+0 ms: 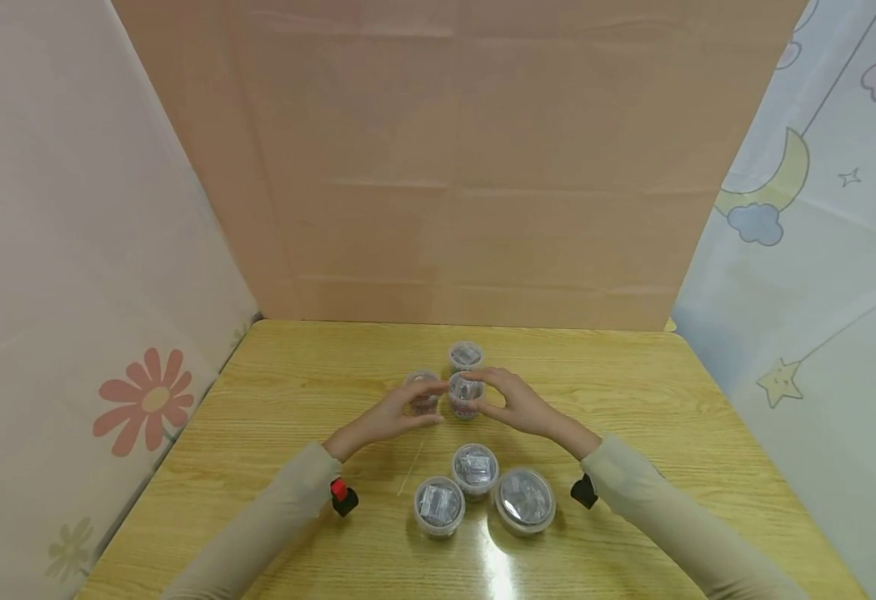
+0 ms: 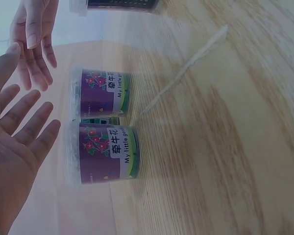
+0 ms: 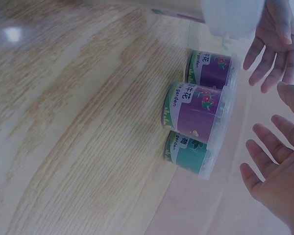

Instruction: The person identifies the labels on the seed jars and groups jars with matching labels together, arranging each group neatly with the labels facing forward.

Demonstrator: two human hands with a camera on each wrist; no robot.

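My left hand [image 1: 396, 411] is just over the left cup [image 1: 422, 379], fingers spread and relaxed. Facing it, my right hand [image 1: 518, 402] overlaps the edge of the middle cup [image 1: 464, 408] in the head view. Both wrist views show the hands above the lids with nothing in their fingers. Two cups carry purple labels with red flowers, the near purple cup [image 2: 100, 152] and another purple cup [image 2: 100, 93] beside it. A teal-labelled cup [image 3: 188, 152] stands close by them; all have clear plastic lids.
Nearer the person stand two small lidded cups [image 1: 475, 467] and a wider round tub [image 1: 525, 502], with packets showing through the lids. A thin whitish strip [image 2: 186, 66] lies on the wooden table [image 1: 317, 367]. A brown sheet [image 1: 453, 167] forms the back wall.
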